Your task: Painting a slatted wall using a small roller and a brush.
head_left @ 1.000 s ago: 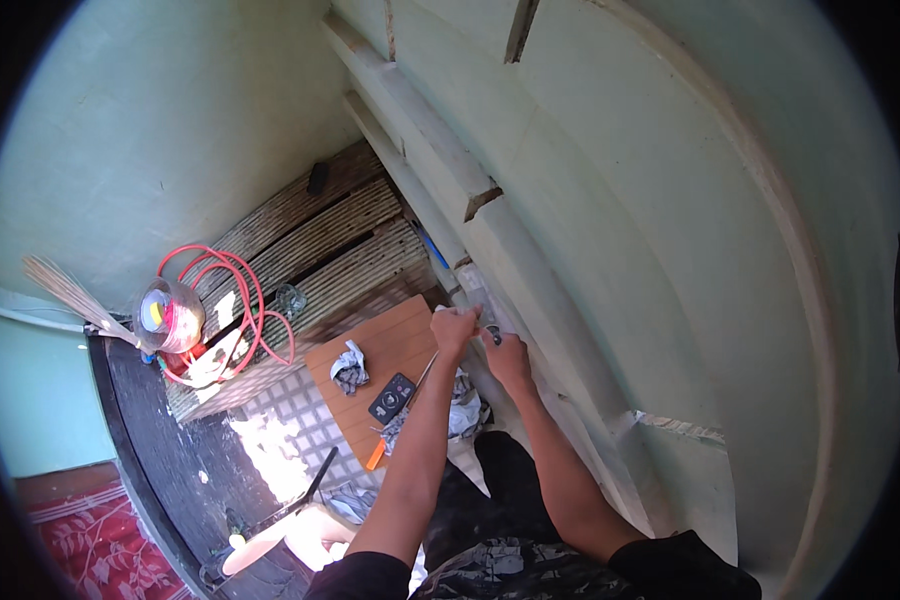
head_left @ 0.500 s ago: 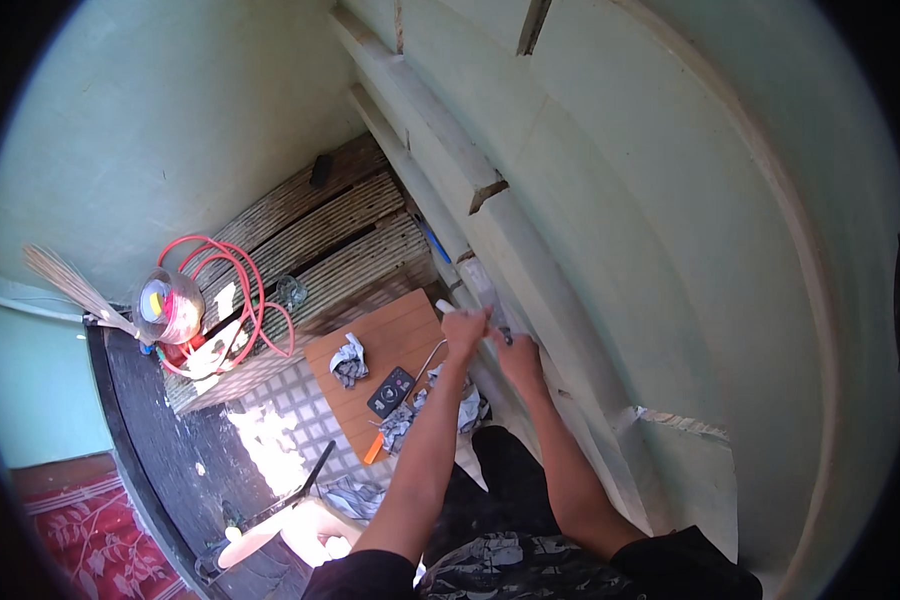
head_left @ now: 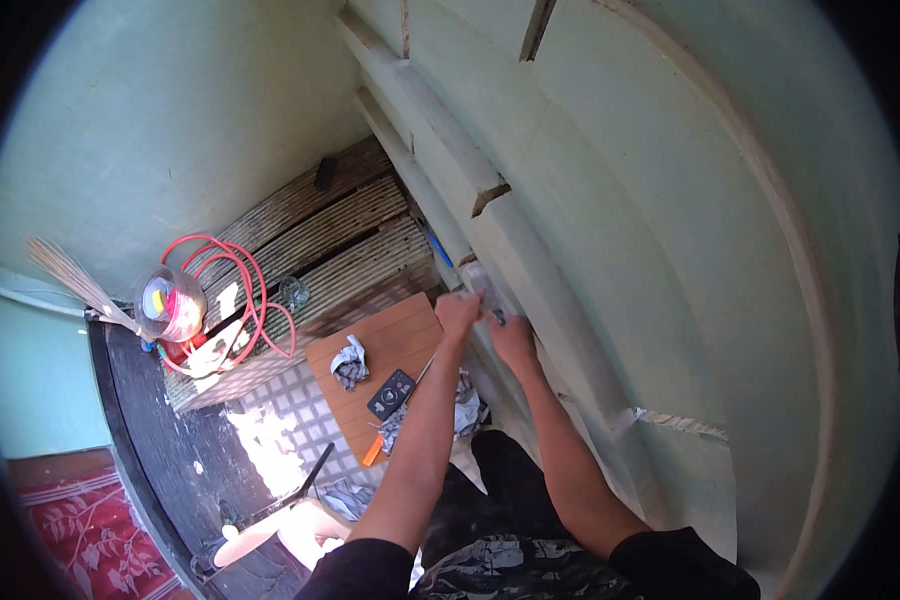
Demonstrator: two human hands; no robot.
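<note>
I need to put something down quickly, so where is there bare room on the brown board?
On the brown board, the widest bare patch lies between the crumpled bundle and the end near your left hand, above the black device. A narrower strip runs below the bundle, left of the device. The lower end is crowded: orange strip, crumpled material.

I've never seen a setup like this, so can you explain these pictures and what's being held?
There is no machine: these are a person's bare left hand and right hand, close together. Every picture comes from one wide fisheye camera worn on the person's head, looking down, so straight edges bend. On the brown wood-look board lie a black rectangular device with a round control, a crumpled grey-and-white bundle and a flat orange strip. A small dark-grey object shows at the right hand, but it is too small to name, and I cannot tell whether the left hand holds anything.
</note>
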